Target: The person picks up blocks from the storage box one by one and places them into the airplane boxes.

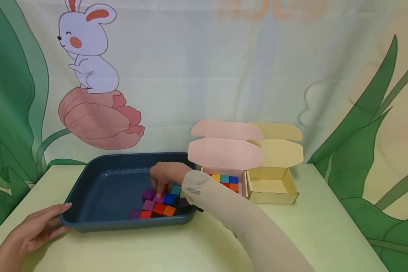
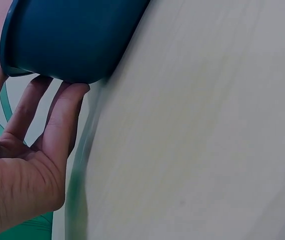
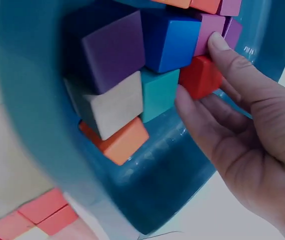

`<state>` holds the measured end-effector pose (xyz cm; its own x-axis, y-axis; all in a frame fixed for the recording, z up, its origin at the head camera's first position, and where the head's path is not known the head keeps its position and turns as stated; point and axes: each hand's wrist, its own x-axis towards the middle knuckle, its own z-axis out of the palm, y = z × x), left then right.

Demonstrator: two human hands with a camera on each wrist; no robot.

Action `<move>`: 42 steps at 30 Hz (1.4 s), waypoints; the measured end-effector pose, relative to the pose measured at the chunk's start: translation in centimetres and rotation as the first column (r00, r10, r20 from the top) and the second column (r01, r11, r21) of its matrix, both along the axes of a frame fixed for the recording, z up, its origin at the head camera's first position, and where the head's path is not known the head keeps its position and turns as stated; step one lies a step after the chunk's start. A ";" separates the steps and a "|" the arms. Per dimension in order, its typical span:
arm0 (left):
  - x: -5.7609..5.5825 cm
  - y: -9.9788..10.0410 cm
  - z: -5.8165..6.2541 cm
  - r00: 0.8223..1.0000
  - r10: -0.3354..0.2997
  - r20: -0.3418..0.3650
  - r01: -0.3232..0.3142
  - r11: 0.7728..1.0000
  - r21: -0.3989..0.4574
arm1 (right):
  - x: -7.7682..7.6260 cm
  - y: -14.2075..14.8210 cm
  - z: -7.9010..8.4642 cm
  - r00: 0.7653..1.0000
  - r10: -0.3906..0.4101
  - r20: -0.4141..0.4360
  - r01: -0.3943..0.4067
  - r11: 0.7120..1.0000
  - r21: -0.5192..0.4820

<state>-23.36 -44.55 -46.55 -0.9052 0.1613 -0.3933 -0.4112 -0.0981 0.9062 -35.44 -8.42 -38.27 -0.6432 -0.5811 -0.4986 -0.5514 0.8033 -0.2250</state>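
A dark blue tray stands on the table, with several coloured cubes gathered at its right side. My left hand holds the tray's near left corner, thumb over the rim and fingers against the outside; in the left wrist view the fingers touch its outer wall. Inside the tray, my right hand has a red cube between thumb and fingers. The thumb overlaps a magenta cube. Close by lie a blue cube, a teal cube, a dark purple cube and an orange cube.
Right of the tray stands an open pink box with several coloured cubes in it, partly hidden by my right sleeve. Beside it is an open yellow box with its bottom visible. A printed curtain hangs behind the table.
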 end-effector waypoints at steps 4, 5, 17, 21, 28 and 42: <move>0.1 0.0 -0.3 1.000 0.005 0.009 -0.004 1.000 -0.005 | 0.3 0.7 0.6 0.988 0.124 -0.097 -0.128 0.991 -0.033; 0.1 0.0 -0.3 1.000 0.005 0.010 -0.005 1.000 -0.007 | 0.4 0.9 1.0 0.981 0.152 -0.119 -0.158 0.987 -0.040; -0.5 0.6 -0.2 0.998 0.010 0.062 -0.008 0.999 -0.040 | 1.8 9.1 6.6 0.971 0.175 -0.162 -0.196 0.973 -0.124; -0.3 0.2 -0.2 0.996 0.011 0.085 -0.007 0.999 -0.042 | 2.4 13.0 6.3 0.970 0.146 -0.195 -0.163 0.984 -0.076; -0.4 -0.1 -0.1 0.993 0.048 0.104 -0.040 0.996 -0.078 | 3.4 19.8 4.8 0.986 0.079 -0.149 -0.079 0.997 0.003; -0.7 -0.3 0.3 0.997 0.026 0.075 -0.022 0.998 -0.063 | 3.1 22.4 3.5 0.994 0.075 -0.083 -0.069 0.995 0.072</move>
